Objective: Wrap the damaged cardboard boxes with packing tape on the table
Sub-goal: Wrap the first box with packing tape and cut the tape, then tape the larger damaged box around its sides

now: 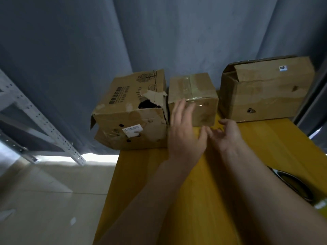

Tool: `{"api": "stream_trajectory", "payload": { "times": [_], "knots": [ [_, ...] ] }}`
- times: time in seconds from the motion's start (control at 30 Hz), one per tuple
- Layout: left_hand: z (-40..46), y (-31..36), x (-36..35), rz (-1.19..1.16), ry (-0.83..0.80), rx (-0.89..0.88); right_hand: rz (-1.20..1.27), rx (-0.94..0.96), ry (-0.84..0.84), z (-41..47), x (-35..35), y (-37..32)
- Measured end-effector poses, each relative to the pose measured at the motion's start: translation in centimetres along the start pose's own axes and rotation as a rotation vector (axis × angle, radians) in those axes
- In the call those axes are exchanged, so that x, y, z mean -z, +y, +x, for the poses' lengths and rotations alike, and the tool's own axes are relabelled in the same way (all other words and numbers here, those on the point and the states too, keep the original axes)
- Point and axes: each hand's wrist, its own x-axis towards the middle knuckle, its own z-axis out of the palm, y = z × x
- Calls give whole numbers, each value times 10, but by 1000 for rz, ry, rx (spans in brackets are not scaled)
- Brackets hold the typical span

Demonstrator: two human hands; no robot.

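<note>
Stood in a row along the far edge of the yellow table (194, 200): three cardboard boxes. In the middle, the small box (192, 98), already banded with clear tape (192, 85) running near-to-far over its top and down the near face; long axis roughly left to right, near face turned toward the person. Just to its left and touching or nearly so, the torn box (131, 110), larger, slightly skewed, with a ragged hole at the top right corner, a white label (133, 130) on the near face, and its left end overhanging the table edge. To the right, apart from the small box, the wide box (267, 91), long axis left to right, top flap loose at the left end, a small sticker on top.

Reached forward: left hand (184, 131), fingers straight and spread, tips at the small box's near top edge, gripping nothing. Right hand (224, 133) beside it, just above the tabletop, fingers loosely curled, empty.

Farther out: a dark round-rimmed object (292, 184) at the table's near right, grey curtain (159, 32) behind, metal shelving (35, 117) at left, pale tiled floor (44, 200).
</note>
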Motion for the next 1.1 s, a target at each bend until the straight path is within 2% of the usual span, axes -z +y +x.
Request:
{"api": "stream_trajectory", "payload": {
  "times": [0.1,0.17,0.23,0.37,0.47,0.53,0.7,0.9,1.1],
  "knots": [
    [-3,-23,34,78,357,3,-33,-69,-64,-17,4,17],
    [4,-44,63,116,498,120,-86,-92,-181,-29,3,29],
    [13,-67,92,131,567,311,-193,-88,-339,-42,-6,37],
    [29,-110,145,147,501,750,-384,-15,-470,-61,-34,44],
    [35,-126,162,-240,220,945,-473,14,-544,-68,-47,49],
    [33,-128,161,-487,31,937,-585,8,-557,-70,-51,53],
    [24,-124,150,-631,95,893,-763,88,-509,-73,-48,62],
    [-15,-96,151,-464,107,902,-902,218,-428,-86,-18,55],
    [-69,-52,148,-394,172,822,-1022,209,-501,-114,17,30]
  ]
}}
